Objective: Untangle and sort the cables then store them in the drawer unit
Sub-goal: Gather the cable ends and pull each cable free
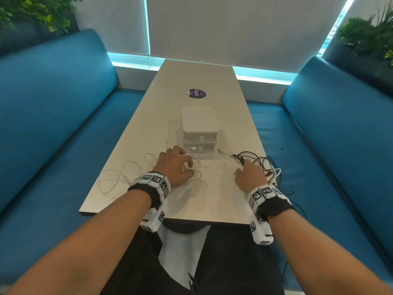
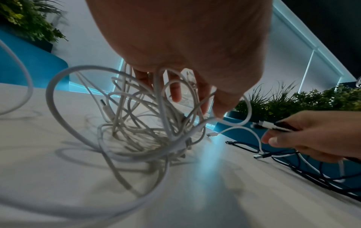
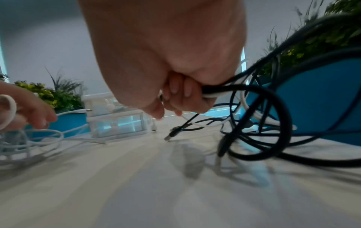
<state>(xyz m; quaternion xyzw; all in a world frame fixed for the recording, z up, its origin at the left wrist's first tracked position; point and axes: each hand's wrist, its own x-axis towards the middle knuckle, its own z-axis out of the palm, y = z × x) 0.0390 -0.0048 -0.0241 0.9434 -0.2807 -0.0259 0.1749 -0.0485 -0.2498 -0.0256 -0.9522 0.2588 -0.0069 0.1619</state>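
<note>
A tangle of white cables [image 1: 119, 177] [image 2: 140, 123] lies on the table's near left. My left hand [image 1: 178, 165] [image 2: 185, 92] has its fingers curled into the loops and lifts several strands. A bundle of black cables [image 1: 259, 162] [image 3: 259, 126], with a white strand among them, sits at the near right edge. My right hand [image 1: 248, 173] [image 3: 181, 95] grips that bundle in a fist. The clear two-drawer unit [image 1: 200, 133] [image 3: 115, 118] stands just beyond both hands, both drawers closed.
The long pale table [image 1: 212, 201] runs away from me between two blue benches [image 1: 53, 128] [image 1: 331, 135]. A purple round sticker [image 1: 197, 93] lies beyond the drawer unit. Some black cable hangs over the table's right edge. Plants stand at both far corners.
</note>
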